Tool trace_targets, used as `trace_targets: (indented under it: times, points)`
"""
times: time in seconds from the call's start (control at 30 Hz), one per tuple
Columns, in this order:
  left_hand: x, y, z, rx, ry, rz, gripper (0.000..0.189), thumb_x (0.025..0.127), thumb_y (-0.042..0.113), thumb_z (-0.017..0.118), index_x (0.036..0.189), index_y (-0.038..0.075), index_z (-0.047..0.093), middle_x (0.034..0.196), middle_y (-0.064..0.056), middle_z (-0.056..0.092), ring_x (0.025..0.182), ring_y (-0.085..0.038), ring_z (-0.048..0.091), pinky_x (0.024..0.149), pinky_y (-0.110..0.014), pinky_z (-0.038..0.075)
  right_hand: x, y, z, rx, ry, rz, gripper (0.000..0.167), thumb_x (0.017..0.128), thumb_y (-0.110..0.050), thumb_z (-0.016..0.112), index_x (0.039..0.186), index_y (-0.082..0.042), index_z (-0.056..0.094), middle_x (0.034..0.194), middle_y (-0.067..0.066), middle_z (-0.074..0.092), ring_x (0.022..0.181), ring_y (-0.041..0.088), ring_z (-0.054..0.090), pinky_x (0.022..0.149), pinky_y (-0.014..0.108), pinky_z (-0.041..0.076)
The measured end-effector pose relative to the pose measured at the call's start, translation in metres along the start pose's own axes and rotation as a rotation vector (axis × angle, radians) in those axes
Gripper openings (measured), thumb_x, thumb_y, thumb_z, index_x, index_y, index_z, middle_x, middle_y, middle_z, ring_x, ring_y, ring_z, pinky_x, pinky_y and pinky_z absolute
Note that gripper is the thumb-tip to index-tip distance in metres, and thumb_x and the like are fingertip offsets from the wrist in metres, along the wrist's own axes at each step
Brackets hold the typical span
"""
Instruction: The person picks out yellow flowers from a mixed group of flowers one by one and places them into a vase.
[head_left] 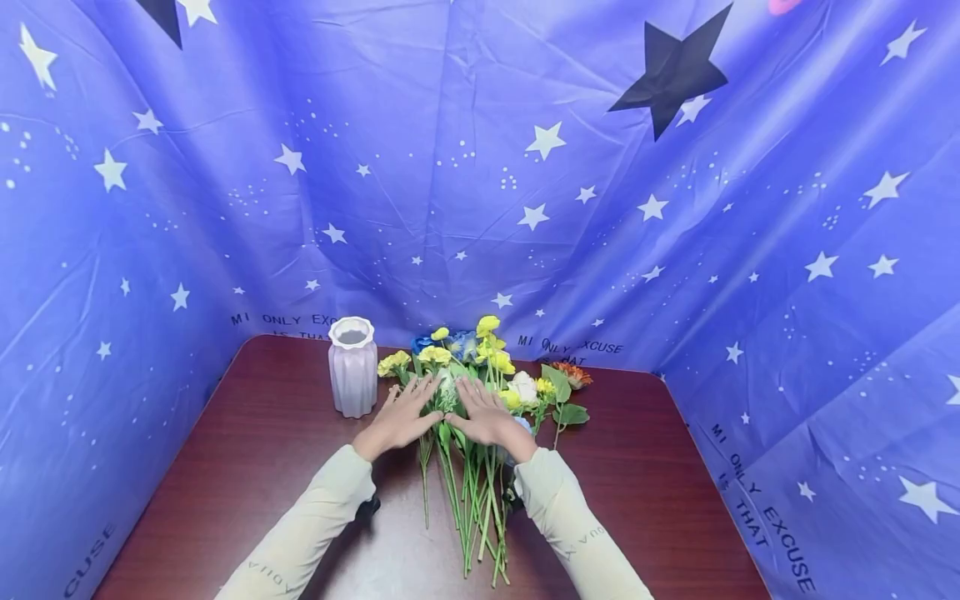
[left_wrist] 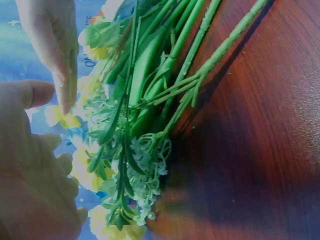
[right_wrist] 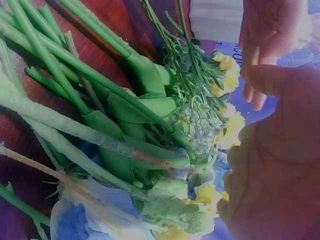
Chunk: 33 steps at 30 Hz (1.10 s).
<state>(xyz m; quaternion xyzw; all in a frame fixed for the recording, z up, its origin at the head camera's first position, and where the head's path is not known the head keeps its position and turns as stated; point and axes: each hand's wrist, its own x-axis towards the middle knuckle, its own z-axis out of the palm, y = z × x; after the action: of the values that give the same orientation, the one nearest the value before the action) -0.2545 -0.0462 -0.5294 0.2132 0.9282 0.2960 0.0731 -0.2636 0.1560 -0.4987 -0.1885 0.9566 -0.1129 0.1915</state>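
A bunch of flowers (head_left: 468,467) lies on the table, green stems toward the person and blooms toward the back. Yellow flowers (head_left: 491,346), a blue flower (head_left: 463,344), a white flower (head_left: 522,386) and an orange flower (head_left: 573,374) show among them. My left hand (head_left: 402,417) is held over the bunch's left part, fingers extended. Beside it, my right hand (head_left: 486,411) spreads its straight fingers over the blooms. The thumbs nearly meet. Neither hand grips anything; whether they touch the flowers I cannot tell. A pale blue flower (right_wrist: 95,210) shows under the stems in the right wrist view.
Left of the flowers stands a pale, fluted vase (head_left: 352,371), upright, with a scalloped rim. The dark red wooden table (head_left: 285,400) has rounded back corners. A blue star-printed cloth (head_left: 450,167) hangs behind the table and along both sides.
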Motion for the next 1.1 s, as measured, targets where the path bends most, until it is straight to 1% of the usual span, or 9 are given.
trace_targets:
  times: [0.2, 0.33, 0.57, 0.7, 0.87, 0.97, 1.0, 1.03, 1.1]
  points:
    - [0.001, 0.007, -0.014, 0.018, 0.093, 0.058, 0.078, 0.101, 0.047, 0.050, 0.163, 0.009, 0.021, 0.169, -0.018, 0.019, 0.156, -0.043, 0.015, 0.124, -0.069, 0.008, -0.001, 0.003, 0.001, -0.004, 0.023, 0.001, 0.074, 0.109, -0.049, 0.031, 0.165, -0.011, 0.001, 0.173, 0.010, -0.001, 0.159, 0.034, -0.004, 0.129, 0.058, 0.002]
    - [0.001, 0.014, -0.028, 0.032, 0.171, 0.076, 0.087, 0.095, 0.051, 0.060, 0.163, 0.010, 0.022, 0.170, -0.015, 0.016, 0.157, -0.037, 0.015, 0.126, -0.066, 0.007, -0.003, 0.004, -0.001, 0.021, 0.062, -0.016, 0.073, 0.109, -0.046, 0.035, 0.165, -0.011, 0.005, 0.172, 0.012, 0.002, 0.159, 0.035, -0.002, 0.129, 0.058, 0.002]
    - [0.000, 0.022, -0.061, 0.002, 0.380, 0.150, 0.095, 0.086, 0.046, 0.075, 0.161, 0.011, 0.028, 0.167, -0.011, 0.028, 0.154, -0.035, 0.026, 0.129, -0.057, 0.000, -0.007, 0.003, -0.008, 0.043, 0.131, -0.051, 0.074, 0.107, -0.048, 0.039, 0.165, -0.012, 0.010, 0.172, 0.011, 0.004, 0.159, 0.038, 0.003, 0.128, 0.060, 0.003]
    - [-0.004, 0.022, -0.081, -0.024, 0.522, 0.157, 0.097, 0.082, 0.041, 0.081, 0.160, 0.012, 0.031, 0.165, -0.011, 0.032, 0.155, -0.036, 0.025, 0.128, -0.058, -0.004, -0.014, -0.001, -0.015, 0.073, 0.170, -0.065, 0.074, 0.106, -0.050, 0.041, 0.164, -0.013, 0.013, 0.171, 0.011, 0.007, 0.158, 0.039, 0.007, 0.128, 0.060, 0.006]
    - [-0.011, 0.016, -0.105, -0.042, 0.687, 0.177, 0.106, 0.074, 0.037, 0.087, 0.160, 0.009, 0.031, 0.166, -0.013, 0.031, 0.156, -0.037, 0.020, 0.128, -0.057, -0.006, -0.020, -0.005, -0.021, 0.107, 0.227, -0.081, 0.074, 0.104, -0.046, 0.049, 0.163, -0.012, 0.021, 0.170, 0.013, 0.015, 0.157, 0.037, 0.014, 0.128, 0.059, 0.014]
    - [-0.016, 0.006, -0.115, -0.051, 0.714, 0.145, 0.113, 0.072, 0.040, 0.089, 0.161, 0.010, 0.027, 0.168, -0.013, 0.025, 0.157, -0.037, 0.017, 0.129, -0.057, -0.006, -0.023, -0.007, -0.024, 0.129, 0.278, -0.083, 0.073, 0.103, -0.045, 0.053, 0.162, -0.012, 0.024, 0.169, 0.013, 0.020, 0.156, 0.036, 0.021, 0.126, 0.057, 0.022]
    - [-0.017, 0.003, -0.118, -0.058, 0.713, 0.131, 0.116, 0.071, 0.041, 0.090, 0.162, 0.010, 0.025, 0.169, -0.013, 0.023, 0.157, -0.037, 0.016, 0.129, -0.057, -0.005, -0.024, -0.008, -0.024, 0.140, 0.299, -0.079, 0.072, 0.103, -0.045, 0.054, 0.162, -0.012, 0.027, 0.168, 0.013, 0.024, 0.154, 0.037, 0.026, 0.125, 0.057, 0.026]
    - [-0.019, -0.001, -0.120, -0.073, 0.712, 0.119, 0.118, 0.070, 0.040, 0.091, 0.163, 0.010, 0.023, 0.169, -0.013, 0.021, 0.158, -0.037, 0.015, 0.129, -0.058, -0.005, -0.025, -0.010, -0.025, 0.163, 0.320, -0.073, 0.072, 0.103, -0.044, 0.056, 0.161, -0.011, 0.030, 0.166, 0.015, 0.030, 0.147, 0.038, 0.040, 0.120, 0.057, 0.036]
    - [-0.023, -0.008, -0.125, -0.111, 0.698, 0.086, 0.123, 0.069, 0.039, 0.092, 0.164, 0.011, 0.018, 0.171, -0.011, 0.016, 0.159, -0.036, 0.010, 0.128, -0.057, -0.006, -0.027, -0.012, -0.027, 0.207, 0.357, -0.057, 0.069, 0.101, -0.042, 0.059, 0.158, -0.010, 0.036, 0.146, 0.022, 0.056, 0.118, 0.038, 0.064, 0.100, 0.056, 0.054]
